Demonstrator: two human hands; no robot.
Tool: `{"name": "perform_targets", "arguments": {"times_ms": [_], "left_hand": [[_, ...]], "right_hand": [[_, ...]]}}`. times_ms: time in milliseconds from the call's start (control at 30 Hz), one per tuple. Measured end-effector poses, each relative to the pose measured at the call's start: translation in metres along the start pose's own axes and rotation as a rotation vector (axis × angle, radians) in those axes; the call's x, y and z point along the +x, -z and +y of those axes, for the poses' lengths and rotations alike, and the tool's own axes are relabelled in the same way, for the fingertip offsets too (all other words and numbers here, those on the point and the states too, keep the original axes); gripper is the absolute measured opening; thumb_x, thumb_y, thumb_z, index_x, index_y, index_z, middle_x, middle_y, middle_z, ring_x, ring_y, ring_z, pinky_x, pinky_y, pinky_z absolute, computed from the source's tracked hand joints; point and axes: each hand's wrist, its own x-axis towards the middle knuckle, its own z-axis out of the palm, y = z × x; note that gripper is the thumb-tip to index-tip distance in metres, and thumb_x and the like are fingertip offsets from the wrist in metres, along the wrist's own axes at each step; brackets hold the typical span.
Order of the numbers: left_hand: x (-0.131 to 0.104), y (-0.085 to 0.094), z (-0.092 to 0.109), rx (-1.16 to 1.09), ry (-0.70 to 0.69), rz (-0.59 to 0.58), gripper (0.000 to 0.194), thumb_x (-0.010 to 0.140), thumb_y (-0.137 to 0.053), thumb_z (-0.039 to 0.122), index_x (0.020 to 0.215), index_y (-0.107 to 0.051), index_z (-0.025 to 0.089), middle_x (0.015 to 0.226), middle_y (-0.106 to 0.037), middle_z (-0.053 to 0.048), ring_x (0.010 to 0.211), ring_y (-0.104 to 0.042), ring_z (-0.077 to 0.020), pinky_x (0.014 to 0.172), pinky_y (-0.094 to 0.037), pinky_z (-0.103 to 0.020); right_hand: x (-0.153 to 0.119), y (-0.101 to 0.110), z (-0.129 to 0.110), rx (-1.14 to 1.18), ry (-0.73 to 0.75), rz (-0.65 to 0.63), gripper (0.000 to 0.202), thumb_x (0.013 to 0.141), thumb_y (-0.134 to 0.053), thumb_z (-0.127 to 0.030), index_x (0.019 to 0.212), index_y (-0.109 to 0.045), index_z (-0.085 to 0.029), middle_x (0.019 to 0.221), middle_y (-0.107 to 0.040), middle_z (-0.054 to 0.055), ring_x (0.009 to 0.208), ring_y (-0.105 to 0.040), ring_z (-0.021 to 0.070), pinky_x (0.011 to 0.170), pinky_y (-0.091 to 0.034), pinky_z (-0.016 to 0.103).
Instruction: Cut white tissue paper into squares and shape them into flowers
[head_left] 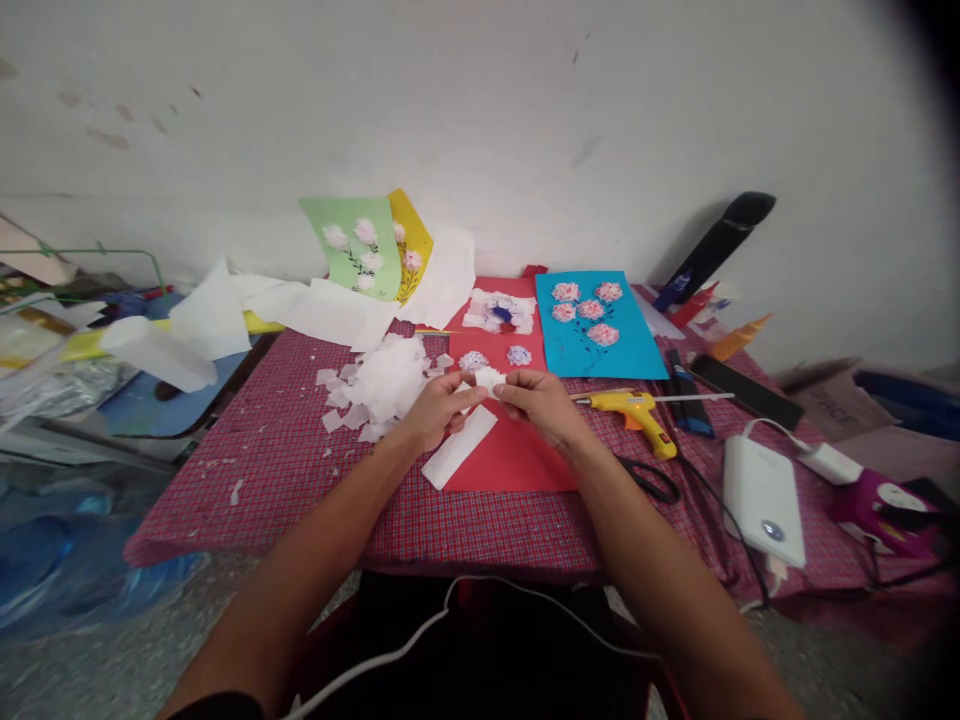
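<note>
A small white paper piece (490, 381) is held between my left hand (448, 405) and my right hand (538, 402), both with fingers pinched on it. Below them lies a red sheet (510, 460). Two speckled paper flowers, one at the left (472, 362) and one at the right (518, 355), rest on the sheet just beyond my fingers. Farther back is a white tissue with a dark blue stain (501, 313). A folded white strip (459, 447) lies under my left hand. Many cut white paper squares (386, 380) are heaped to the left.
A yellow glue gun (636, 412) lies to the right, near a white power bank (763, 500) and cables. Behind are a blue sheet with pink flowers (600, 325) and a green one (352, 240) against the wall. Loose white paper (330, 312) lies at the back left.
</note>
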Motion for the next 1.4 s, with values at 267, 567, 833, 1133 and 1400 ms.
{"name": "perform_targets", "arguments": {"times_ms": [267, 567, 833, 1133, 1400], "left_hand": [[0.002, 0.0, -0.003, 0.077, -0.056, 0.077, 0.034, 0.072, -0.084, 0.042, 0.079, -0.062, 0.018, 0.059, -0.046, 0.007, 0.04, -0.034, -0.0033, 0.036, -0.023, -0.02], [0.003, 0.0, -0.004, 0.054, -0.143, 0.154, 0.03, 0.074, -0.083, 0.035, 0.084, -0.06, 0.019, 0.064, -0.045, 0.008, 0.041, -0.03, -0.0022, 0.036, -0.023, -0.018], [-0.001, -0.005, -0.006, 0.204, -0.097, 0.027, 0.036, 0.073, -0.083, 0.039, 0.101, -0.072, 0.019, 0.068, -0.059, 0.004, 0.045, -0.042, -0.0048, 0.039, -0.026, -0.018], [0.003, -0.001, -0.007, 0.198, -0.083, 0.129, 0.024, 0.079, -0.076, 0.041, 0.088, -0.072, 0.019, 0.061, -0.052, 0.004, 0.044, -0.039, -0.0063, 0.037, -0.026, -0.019], [0.001, -0.001, -0.008, 0.22, -0.077, 0.083, 0.029, 0.077, -0.078, 0.043, 0.09, -0.074, 0.018, 0.063, -0.053, 0.003, 0.045, -0.039, -0.0055, 0.036, -0.025, -0.018]], "right_hand": [[0.0, 0.0, 0.0, 0.036, 0.009, -0.014, 0.03, 0.073, -0.075, -0.046, 0.072, -0.061, -0.02, 0.053, -0.055, -0.005, 0.048, -0.042, 0.0101, 0.049, -0.028, 0.025], [0.002, -0.001, 0.001, -0.033, 0.049, 0.113, 0.029, 0.077, -0.071, -0.044, 0.065, -0.058, -0.02, 0.051, -0.054, -0.004, 0.048, -0.042, 0.0109, 0.049, -0.029, 0.026], [0.005, -0.004, 0.012, -0.168, 0.147, 0.08, 0.033, 0.081, -0.069, -0.05, 0.071, -0.062, -0.02, 0.061, -0.056, -0.002, 0.058, -0.046, 0.0128, 0.055, -0.035, 0.027], [0.004, -0.001, 0.007, -0.15, 0.129, 0.104, 0.029, 0.081, -0.069, -0.045, 0.069, -0.059, -0.02, 0.058, -0.055, -0.003, 0.054, -0.045, 0.0124, 0.054, -0.034, 0.027], [0.007, -0.001, 0.015, -0.176, 0.129, 0.073, 0.03, 0.081, -0.07, -0.046, 0.071, -0.063, -0.019, 0.062, -0.057, -0.002, 0.057, -0.048, 0.0129, 0.056, -0.036, 0.027]]}}
